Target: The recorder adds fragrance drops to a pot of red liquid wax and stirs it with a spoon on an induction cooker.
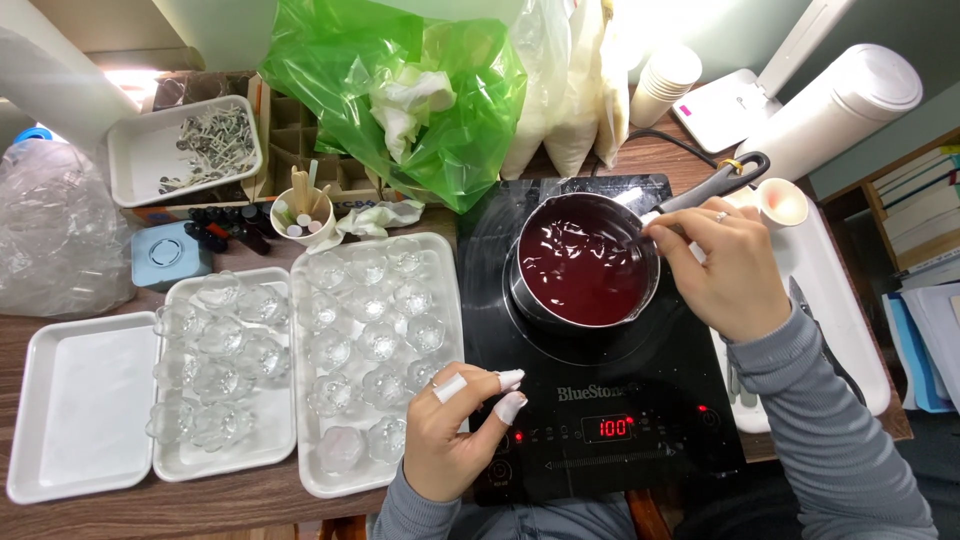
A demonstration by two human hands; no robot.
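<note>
my right hand [722, 268] pinches a thin stirrer over the saucepan [585, 265]; i keep strokes slow, left hand [452, 432] loosely curled, empty.

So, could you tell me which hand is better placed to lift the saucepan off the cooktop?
Probably the right hand: it rests at the saucepan rim beside the handle, while the left hand hovers over the cooktop controls.

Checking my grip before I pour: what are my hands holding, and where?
Right hand grips the saucepan at the handle's base. Left hand holds nothing, near the cooktop controls.
</note>
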